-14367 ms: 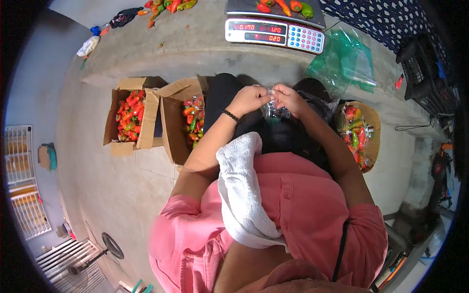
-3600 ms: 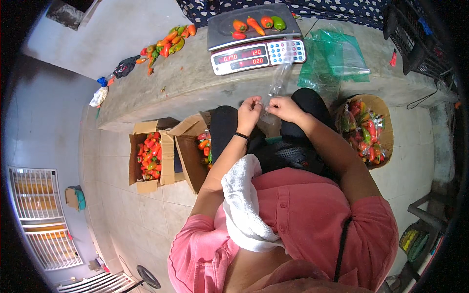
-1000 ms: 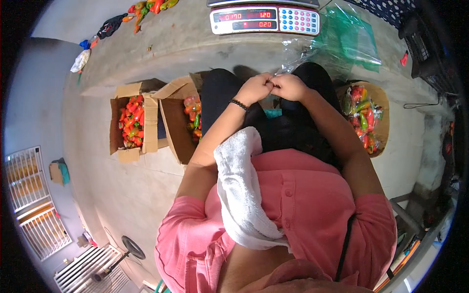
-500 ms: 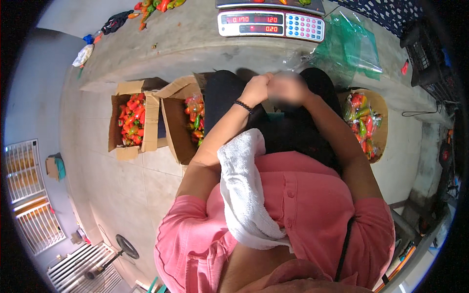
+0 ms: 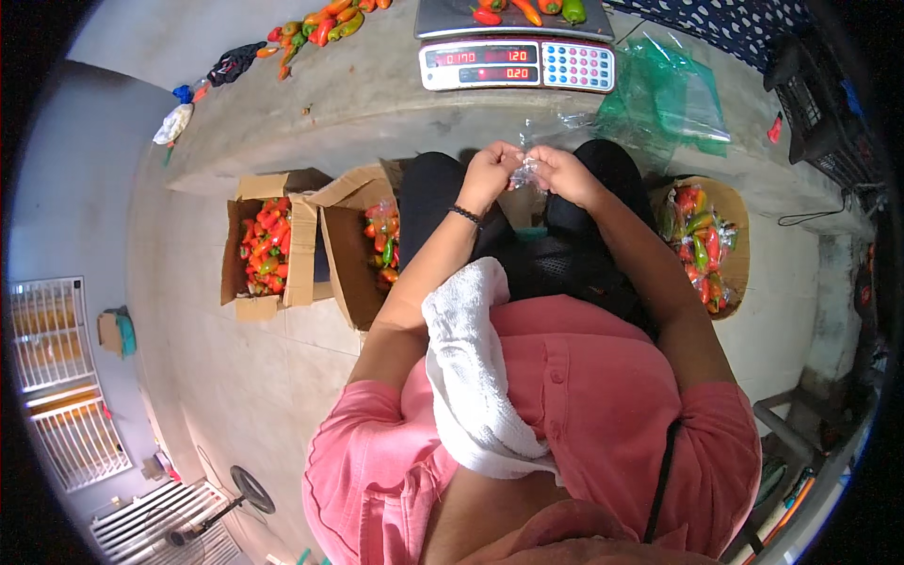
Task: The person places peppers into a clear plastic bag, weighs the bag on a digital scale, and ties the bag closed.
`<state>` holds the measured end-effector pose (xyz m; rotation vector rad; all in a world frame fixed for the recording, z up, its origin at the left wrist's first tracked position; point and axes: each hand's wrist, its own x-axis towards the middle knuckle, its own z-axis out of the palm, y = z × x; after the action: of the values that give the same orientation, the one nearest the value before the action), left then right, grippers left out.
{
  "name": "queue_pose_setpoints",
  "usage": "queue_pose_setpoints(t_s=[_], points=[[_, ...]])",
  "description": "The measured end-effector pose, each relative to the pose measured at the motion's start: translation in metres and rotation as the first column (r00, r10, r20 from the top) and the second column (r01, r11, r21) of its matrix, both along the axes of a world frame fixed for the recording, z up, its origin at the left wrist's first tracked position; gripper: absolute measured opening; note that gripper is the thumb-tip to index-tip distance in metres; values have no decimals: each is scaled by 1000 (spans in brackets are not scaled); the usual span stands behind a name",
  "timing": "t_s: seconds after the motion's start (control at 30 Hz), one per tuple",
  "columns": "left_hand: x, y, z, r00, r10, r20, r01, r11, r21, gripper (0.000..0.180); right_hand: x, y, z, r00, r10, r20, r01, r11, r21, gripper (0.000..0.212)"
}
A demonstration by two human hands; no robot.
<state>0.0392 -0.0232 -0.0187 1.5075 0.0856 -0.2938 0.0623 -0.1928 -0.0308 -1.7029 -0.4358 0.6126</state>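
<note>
Between my knees, in front of the counter, both hands pinch a clear plastic bag. My left hand, with a dark beaded bracelet at the wrist, grips one side of its crumpled film. Opposite it, my right hand has its fingers closed on the other side, the two hands almost touching. Thin film stands up past the fingertips toward the counter. Just beyond, a digital scale with a lit red display carries several red, orange and green peppers on its plate.
Cardboard boxes of peppers stand left and centre-left, another at right. More peppers lie on the concrete counter. Green and clear plastic bags lie right of the scale, near a black crate.
The view has tilted, so more of the scale's plate and its peppers shows. My hands stay together over my lap; they were blurred before and the bag's film now shows between them.
</note>
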Motion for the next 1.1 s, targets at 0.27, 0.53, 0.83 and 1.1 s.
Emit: queue_pose_setpoints(t_s=[0.27, 0.53, 0.83, 1.1], points=[[6, 3, -4, 960, 256, -110, -273, 944, -183, 7, 0, 0, -7, 997, 14, -71, -15, 1000, -19, 9], [2, 3, 1, 964, 247, -96, -262, 943, -204, 5, -3, 7, -10, 932, -77, 353, 91, 996, -24, 14], [6, 9, -8, 949, 294, -118, -315, 909, -273, 10, 1, 2, 0, 977, -195, -82, 201, 977, 70, 19], [2, -8, -5, 869, 191, 456, -372, 860, 348, 29, 4, -4, -16, 977, -107, 183, 112, 994, -18, 17]])
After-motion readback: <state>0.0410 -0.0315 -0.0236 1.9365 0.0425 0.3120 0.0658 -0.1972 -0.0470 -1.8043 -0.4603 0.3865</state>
